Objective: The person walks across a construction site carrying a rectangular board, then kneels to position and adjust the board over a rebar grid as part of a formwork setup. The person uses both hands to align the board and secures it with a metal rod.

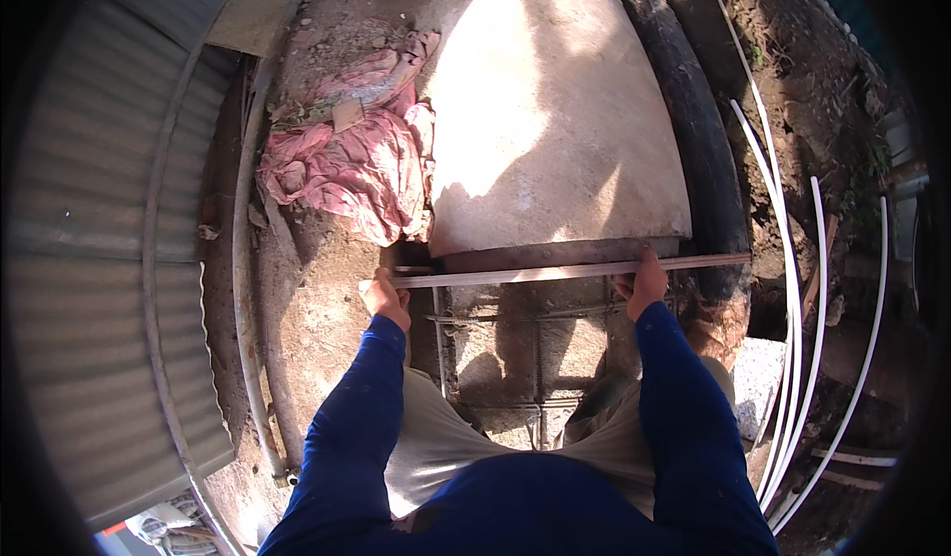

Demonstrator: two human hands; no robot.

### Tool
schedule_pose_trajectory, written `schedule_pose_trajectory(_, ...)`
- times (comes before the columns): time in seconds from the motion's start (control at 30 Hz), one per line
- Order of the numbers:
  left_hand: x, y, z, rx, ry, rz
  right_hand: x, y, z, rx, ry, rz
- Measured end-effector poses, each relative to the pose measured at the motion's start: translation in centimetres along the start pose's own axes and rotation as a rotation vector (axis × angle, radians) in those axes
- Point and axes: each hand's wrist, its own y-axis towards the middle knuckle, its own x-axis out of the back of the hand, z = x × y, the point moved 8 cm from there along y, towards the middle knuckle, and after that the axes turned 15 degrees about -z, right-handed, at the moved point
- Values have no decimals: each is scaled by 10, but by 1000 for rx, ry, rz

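A long, thin wooden batten point(555, 273) stretches crosswise in front of me. My left hand point(384, 297) is closed around its left end, and my right hand point(644, 281) grips it short of the right end, which reaches over a dark, thick pipe-like length point(715, 200). Just beyond the batten lies the straight near edge of a pale concrete slab point(565, 200), partly in bright sun. On my side of it, a grid of thin rods point(539, 358) covers a sunken patch of ground between my legs. How far the batten rests on anything I cannot tell.
Crumpled pink sheeting point(367, 170) lies left of the slab. Farther left are a metal pipe point(246, 289) and grey corrugated sheets point(109, 338). Several white bent tubes point(822, 338) curve along the right, beside rough earth point(792, 51). A pale speckled block point(759, 378) is near my right arm.
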Motion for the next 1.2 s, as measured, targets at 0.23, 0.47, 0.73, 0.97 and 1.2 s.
schedule_pose_trajectory(0.23, -3, 3, 8, 42, 21, -36, 4, 5, -5, -30, 9, -9)
schedule_pose_trajectory(0.47, -3, -3, 3, -2, 4, -30, 0, 9, -6, -19, 36, 12)
schedule_pose_trajectory(0.73, -1, 0, 4, 14, 8, -46, 1, 13, -9, -20, 15, -9)
schedule_pose_trajectory(0.97, 0, 14, 6, 1, -14, -49, -2, 9, -11, -40, 6, 2)
schedule_pose_trajectory(1.2, -4, 4, 4, 49, -44, 22, -1, -2, 1, 37, 43, -53)
